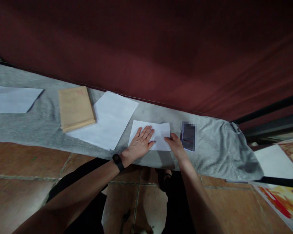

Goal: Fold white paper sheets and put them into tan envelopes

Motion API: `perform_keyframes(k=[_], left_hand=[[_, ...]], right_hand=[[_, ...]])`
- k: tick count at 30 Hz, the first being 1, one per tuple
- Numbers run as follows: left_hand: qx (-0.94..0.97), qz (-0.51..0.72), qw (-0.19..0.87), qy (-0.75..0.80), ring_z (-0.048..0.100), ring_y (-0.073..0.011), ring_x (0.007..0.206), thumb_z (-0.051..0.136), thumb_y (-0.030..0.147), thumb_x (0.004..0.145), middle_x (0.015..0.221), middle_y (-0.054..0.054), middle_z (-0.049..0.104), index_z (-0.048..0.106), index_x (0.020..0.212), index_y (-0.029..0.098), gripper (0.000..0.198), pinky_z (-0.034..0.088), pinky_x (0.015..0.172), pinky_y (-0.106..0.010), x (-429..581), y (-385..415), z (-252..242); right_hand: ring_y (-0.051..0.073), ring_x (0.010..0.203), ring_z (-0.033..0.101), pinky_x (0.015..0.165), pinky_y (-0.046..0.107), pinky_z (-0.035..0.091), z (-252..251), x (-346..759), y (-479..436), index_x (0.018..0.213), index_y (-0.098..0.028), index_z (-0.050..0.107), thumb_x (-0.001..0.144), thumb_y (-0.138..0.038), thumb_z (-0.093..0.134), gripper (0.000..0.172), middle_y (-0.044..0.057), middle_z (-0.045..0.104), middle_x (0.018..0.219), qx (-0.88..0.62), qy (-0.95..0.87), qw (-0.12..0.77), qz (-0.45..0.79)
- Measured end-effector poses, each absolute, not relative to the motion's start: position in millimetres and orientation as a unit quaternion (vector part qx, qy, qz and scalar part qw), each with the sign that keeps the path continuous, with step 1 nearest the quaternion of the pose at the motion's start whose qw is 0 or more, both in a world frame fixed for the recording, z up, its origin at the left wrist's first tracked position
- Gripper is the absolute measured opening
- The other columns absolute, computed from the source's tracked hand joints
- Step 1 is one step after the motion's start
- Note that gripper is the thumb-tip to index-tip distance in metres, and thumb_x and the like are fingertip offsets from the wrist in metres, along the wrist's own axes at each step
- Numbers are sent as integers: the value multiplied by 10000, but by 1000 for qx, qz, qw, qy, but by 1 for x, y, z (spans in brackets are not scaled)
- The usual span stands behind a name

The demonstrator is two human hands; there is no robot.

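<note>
Far-L sheet (12,100) cut off @ edge; dark item (188,138) pixelated; brown pkg (75,109) print illegible; paper (161,130) part hid by hands (141,144).

Blk watch (117,160) on L wrist, blk trousers (177,203).

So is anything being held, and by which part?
The left hand lies flat on the small white paper; the right hand touches its right edge; whether it grips cannot be told.
</note>
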State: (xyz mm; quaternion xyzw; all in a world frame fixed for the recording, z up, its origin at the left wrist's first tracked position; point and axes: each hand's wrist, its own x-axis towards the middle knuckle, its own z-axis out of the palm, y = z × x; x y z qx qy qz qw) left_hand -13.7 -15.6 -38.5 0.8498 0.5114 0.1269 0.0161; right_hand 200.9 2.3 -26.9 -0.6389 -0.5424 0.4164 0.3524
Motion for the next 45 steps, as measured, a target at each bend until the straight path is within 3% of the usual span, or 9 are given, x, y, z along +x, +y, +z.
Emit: perform_keyframes(k=[9, 15, 22, 31, 40, 45], left_hand=[[856, 115, 14, 504, 277, -268, 1555, 342, 435, 1058, 1643, -156, 361, 380, 1564, 122, 596, 181, 1284, -519, -12, -16, -36], [860, 113, 15, 498, 281, -268, 1553, 329, 447, 1061, 1652, -143, 350, 380, 1563, 128, 597, 176, 1286, -505, -13, -16, -32], [864, 107, 22, 491, 278, -280, 1553, 328, 489, 1061, 1655, -136, 345, 394, 1558, 142, 610, 180, 1281, -510, -14, -17, -28], [863, 95, 35, 495, 270, -273, 1557, 320, 490, 1061, 1653, -126, 355, 400, 1556, 152, 604, 177, 1283, -510, -14, -16, -27], [860, 89, 51, 499, 253, -245, 1564, 276, 501, 1065, 1658, -130, 340, 351, 1580, 125, 642, 146, 1292, -474, -15, -13, -24], [849, 97, 55, 516, 248, -271, 1565, 284, 522, 1058, 1652, -151, 345, 342, 1584, 110, 671, 153, 1287, -500, -10, -4, -26]], right_hand=[[245, 725, 707, 731, 380, 568, -13, 191, -5, 1028, -153, 736, 678, -444, 727, 455, 69, 787, 853, -574, -432, 401, 568], [230, 701, 691, 691, 359, 557, -4, 189, -1, 967, -171, 746, 620, -464, 763, 454, 42, 779, 801, -571, -417, 406, 579], [208, 699, 652, 679, 318, 514, -5, 194, 6, 899, -177, 735, 633, -434, 703, 372, 16, 752, 772, -594, -438, 428, 521], [226, 846, 676, 763, 316, 516, -19, 205, 12, 922, -167, 740, 719, -316, 537, 323, 50, 775, 905, -640, -566, 343, 391], [218, 829, 688, 738, 291, 528, -22, 203, 13, 915, -185, 723, 753, -263, 532, 262, 31, 760, 858, -649, -566, 336, 381], [211, 845, 697, 715, 274, 533, -25, 204, 14, 965, -194, 713, 754, -224, 533, 278, 28, 764, 891, -642, -557, 332, 410]])
